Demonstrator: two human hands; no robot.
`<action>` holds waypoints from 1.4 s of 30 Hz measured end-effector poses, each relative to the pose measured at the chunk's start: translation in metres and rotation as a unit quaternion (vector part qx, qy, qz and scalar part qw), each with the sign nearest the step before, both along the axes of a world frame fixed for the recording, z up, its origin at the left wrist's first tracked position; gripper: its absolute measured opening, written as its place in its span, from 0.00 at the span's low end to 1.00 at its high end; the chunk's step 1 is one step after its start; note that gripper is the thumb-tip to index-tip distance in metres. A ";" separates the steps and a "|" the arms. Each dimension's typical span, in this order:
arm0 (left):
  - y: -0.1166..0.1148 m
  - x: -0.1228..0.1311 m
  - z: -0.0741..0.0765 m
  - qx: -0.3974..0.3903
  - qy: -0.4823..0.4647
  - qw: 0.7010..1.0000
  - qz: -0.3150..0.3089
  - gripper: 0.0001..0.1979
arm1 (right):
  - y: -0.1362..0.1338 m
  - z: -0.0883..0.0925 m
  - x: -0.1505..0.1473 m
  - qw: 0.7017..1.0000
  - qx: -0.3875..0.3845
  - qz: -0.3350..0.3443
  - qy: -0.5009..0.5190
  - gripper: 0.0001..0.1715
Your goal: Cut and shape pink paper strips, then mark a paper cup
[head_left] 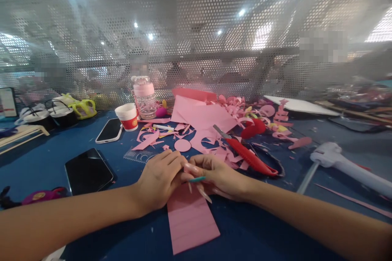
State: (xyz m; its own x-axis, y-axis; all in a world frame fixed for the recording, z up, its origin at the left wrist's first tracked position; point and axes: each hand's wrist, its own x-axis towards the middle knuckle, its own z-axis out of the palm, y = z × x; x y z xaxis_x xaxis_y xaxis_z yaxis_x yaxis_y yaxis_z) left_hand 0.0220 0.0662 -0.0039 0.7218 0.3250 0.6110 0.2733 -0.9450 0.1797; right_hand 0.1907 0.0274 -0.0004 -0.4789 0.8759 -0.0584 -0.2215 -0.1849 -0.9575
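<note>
In the head view, a long piece of pink paper [192, 222] lies on the blue table below my hands. My left hand [161, 179] rests over the paper's far end with its fingers curled together on it. My right hand [219, 177] meets it there, fingers bent and pinching at the same end. A small teal thing [197, 179] shows at the right fingers; its kind is unclear. Just beyond lie a clear plastic ruler [139, 155], a pink paper circle [182, 145] and a red-handled utility knife [251, 157].
Pink paper scraps [150, 138] and sheets [211, 116] spread behind my hands. Two phones [88, 171] lie left, near stacked paper cups [127, 117] and a pink-lidded bottle [145, 98]. A white tool [352, 167] lies right. A perforated metal screen [196, 49] stands behind.
</note>
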 end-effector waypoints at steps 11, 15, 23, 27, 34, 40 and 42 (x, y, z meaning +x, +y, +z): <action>0.000 0.000 0.002 -0.070 -0.003 0.997 -0.016 0.17 | 0.001 0.003 -0.001 1.000 -0.018 -0.010 0.017 0.23; 0.000 -0.003 0.001 -0.080 -0.026 0.996 -0.022 0.16 | 0.001 0.004 0.000 0.999 -0.010 0.010 0.045 0.19; 0.001 -0.001 0.001 -0.059 -0.025 0.998 -0.015 0.14 | 0.002 -0.002 0.000 0.994 0.013 0.007 0.105 0.14; 0.002 0.000 0.002 -0.012 0.001 0.998 -0.054 0.15 | 0.000 -0.005 0.001 0.998 0.004 -0.015 0.058 0.17; -0.002 -0.002 0.003 0.128 0.053 0.987 -0.076 0.18 | -0.004 -0.003 0.001 0.997 0.029 -0.037 -0.057 0.22; -0.003 0.000 0.003 0.104 0.026 0.993 -0.046 0.19 | -0.005 -0.001 -0.003 0.996 0.057 -0.010 -0.073 0.21; -0.003 0.000 0.003 0.092 0.017 0.994 -0.051 0.19 | -0.006 0.002 -0.005 0.996 0.059 -0.009 -0.065 0.23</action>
